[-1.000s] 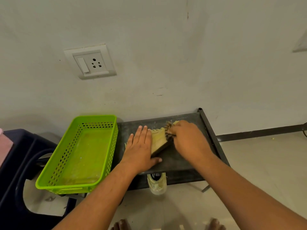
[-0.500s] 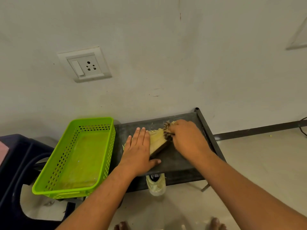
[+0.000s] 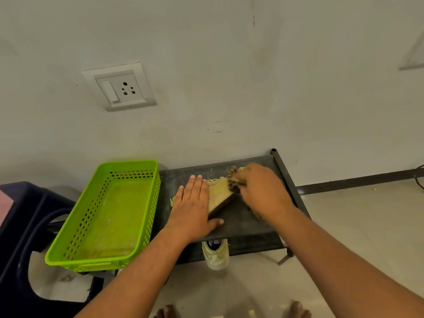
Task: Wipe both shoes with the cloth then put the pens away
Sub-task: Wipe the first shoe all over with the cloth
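A yellow cloth with a brown edge and fringe lies folded on the black shelf top. My left hand presses flat on the cloth's left part, fingers straight. My right hand grips the cloth's fringed right end with curled fingers. A pale shoe pokes out from the lower shelf below the front edge. No pens are visible.
A green plastic basket sits to the left of the shelf, nothing in it. A dark blue plastic stool or bin is at far left. The wall with a socket is close behind. My bare toes show at the bottom.
Both hands stay on the cloth in almost the same spots. Only the camera view has shifted slightly.
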